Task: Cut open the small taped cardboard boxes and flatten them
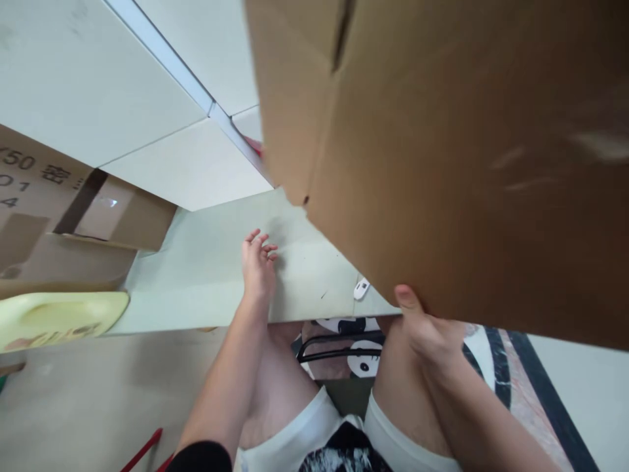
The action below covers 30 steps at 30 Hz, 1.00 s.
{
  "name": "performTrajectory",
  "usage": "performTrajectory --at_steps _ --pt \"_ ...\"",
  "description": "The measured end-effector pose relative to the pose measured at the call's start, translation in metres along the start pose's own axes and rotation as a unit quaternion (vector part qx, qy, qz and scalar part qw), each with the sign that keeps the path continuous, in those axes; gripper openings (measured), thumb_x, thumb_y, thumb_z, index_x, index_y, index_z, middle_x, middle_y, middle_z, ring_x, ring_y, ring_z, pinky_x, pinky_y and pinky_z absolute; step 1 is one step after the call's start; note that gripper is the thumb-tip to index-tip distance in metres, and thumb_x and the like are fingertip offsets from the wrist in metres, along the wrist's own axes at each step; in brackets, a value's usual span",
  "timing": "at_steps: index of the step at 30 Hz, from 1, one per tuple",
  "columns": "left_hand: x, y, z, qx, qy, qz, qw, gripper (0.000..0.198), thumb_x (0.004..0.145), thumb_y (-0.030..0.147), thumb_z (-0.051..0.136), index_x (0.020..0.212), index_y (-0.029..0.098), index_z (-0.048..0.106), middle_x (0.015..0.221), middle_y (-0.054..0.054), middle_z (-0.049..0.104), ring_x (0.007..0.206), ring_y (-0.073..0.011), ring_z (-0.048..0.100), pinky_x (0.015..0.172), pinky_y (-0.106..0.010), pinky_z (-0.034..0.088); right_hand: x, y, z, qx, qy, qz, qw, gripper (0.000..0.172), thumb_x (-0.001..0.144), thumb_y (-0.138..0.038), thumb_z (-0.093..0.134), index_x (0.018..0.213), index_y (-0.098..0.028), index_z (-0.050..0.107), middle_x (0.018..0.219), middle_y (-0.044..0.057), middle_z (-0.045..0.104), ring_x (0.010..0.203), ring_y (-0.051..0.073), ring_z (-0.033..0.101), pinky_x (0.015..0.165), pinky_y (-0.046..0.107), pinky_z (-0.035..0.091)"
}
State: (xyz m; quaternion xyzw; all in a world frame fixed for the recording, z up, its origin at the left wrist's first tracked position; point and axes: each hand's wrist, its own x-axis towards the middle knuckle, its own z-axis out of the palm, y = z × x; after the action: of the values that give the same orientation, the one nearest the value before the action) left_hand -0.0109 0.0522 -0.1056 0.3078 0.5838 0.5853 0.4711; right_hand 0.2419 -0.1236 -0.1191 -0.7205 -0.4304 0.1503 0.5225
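Note:
A big brown cardboard box fills the upper right of the head view, tilted over the pale green tabletop. My right hand grips its lower edge, the thumb on the near face and the other fingers hidden beneath. Left of the box, my left hand is above the tabletop with its fingers apart and slightly curled, holding nothing. A small white object lies on the tabletop, close to the lower edge of the box.
Another cardboard box with printed characters stands at the left, behind a pale yellow-green plastic item. White panels rise at the back. Below the table edge are my legs and a panda-patterned item with a black bar.

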Motion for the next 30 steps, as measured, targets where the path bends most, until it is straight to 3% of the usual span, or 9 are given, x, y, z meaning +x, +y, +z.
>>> performTrajectory --at_steps 5,9,13,16,19,21,24,30 --pt "0.008 -0.016 0.044 0.100 -0.105 0.062 0.988 0.033 0.079 0.043 0.067 0.106 0.024 0.063 0.109 -0.004 0.066 0.085 -0.0132 0.068 0.071 -0.023 0.052 0.034 0.002 -0.007 0.036 0.214 -0.016 0.976 0.067 0.091 -0.060 0.068 0.142 -0.017 0.061 0.140 0.018 0.066 0.147 0.041 0.052 0.128 0.071 0.027" --pt "0.018 -0.030 0.099 0.269 -0.236 0.173 0.918 0.028 0.088 0.042 0.055 0.103 0.020 0.065 0.108 -0.010 0.069 0.103 -0.0230 0.069 0.091 -0.037 0.057 0.076 0.010 -0.007 0.037 0.276 -0.052 0.959 0.065 0.090 -0.059 0.069 0.144 -0.023 0.060 0.146 0.015 0.063 0.146 0.039 0.054 0.125 0.067 0.038" --pt "0.021 -0.045 0.143 0.334 -0.275 0.237 0.870 0.025 0.089 0.031 0.060 0.108 0.017 0.068 0.125 -0.015 0.068 0.125 -0.0274 0.062 0.115 -0.044 0.047 0.132 0.023 0.000 -0.024 0.229 -0.011 0.973 0.056 0.092 -0.063 0.059 0.127 -0.021 0.070 0.123 0.015 0.074 0.133 0.039 0.066 0.115 0.064 0.050" --pt "0.018 -0.053 0.154 0.461 -0.265 0.299 0.792 0.035 0.097 0.027 0.053 0.125 0.011 0.066 0.139 -0.020 0.063 0.136 -0.0310 0.056 0.122 -0.046 0.042 0.187 0.024 0.012 -0.045 0.177 -0.028 0.983 0.041 0.095 -0.053 0.053 0.108 -0.020 0.075 0.113 0.016 0.078 0.122 0.037 0.071 0.112 0.056 0.053" --pt "0.012 -0.055 0.155 0.559 -0.264 0.322 0.717 0.039 0.100 0.028 0.051 0.132 0.010 0.065 0.143 -0.020 0.062 0.137 -0.0335 0.056 0.120 -0.047 0.044 0.243 0.019 0.031 -0.098 0.084 -0.064 0.990 0.040 0.096 -0.040 0.045 0.118 -0.019 0.072 0.118 0.016 0.077 0.118 0.033 0.071 0.109 0.050 0.053" --pt "0.008 -0.054 0.154 0.594 -0.262 0.328 0.686 0.040 0.101 0.030 0.052 0.133 0.011 0.065 0.145 -0.019 0.061 0.139 -0.0344 0.055 0.120 -0.048 0.044 0.273 0.017 0.048 -0.123 0.031 -0.086 0.988 0.047 0.096 -0.029 0.042 0.137 -0.019 0.062 0.131 0.014 0.073 0.123 0.030 0.067 0.108 0.047 0.052" --pt "0.003 -0.051 0.155 0.622 -0.257 0.317 0.669 0.041 0.101 0.033 0.054 0.135 0.012 0.064 0.150 -0.019 0.057 0.142 -0.0345 0.053 0.121 -0.048 0.044 0.303 0.020 0.072 -0.123 -0.014 -0.093 0.988 0.059 0.095 -0.020 0.037 0.153 -0.017 0.046 0.150 0.014 0.061 0.135 0.026 0.057 0.115 0.045 0.045" --pt "-0.001 -0.047 0.158 0.639 -0.258 0.306 0.657 0.042 0.103 0.035 0.053 0.137 0.013 0.062 0.151 -0.018 0.056 0.144 -0.0332 0.051 0.123 -0.047 0.042 0.323 0.051 0.097 -0.115 -0.099 -0.102 0.983 0.065 0.098 -0.029 0.037 0.162 -0.020 0.031 0.164 0.011 0.047 0.149 0.028 0.045 0.124 0.052 0.038"
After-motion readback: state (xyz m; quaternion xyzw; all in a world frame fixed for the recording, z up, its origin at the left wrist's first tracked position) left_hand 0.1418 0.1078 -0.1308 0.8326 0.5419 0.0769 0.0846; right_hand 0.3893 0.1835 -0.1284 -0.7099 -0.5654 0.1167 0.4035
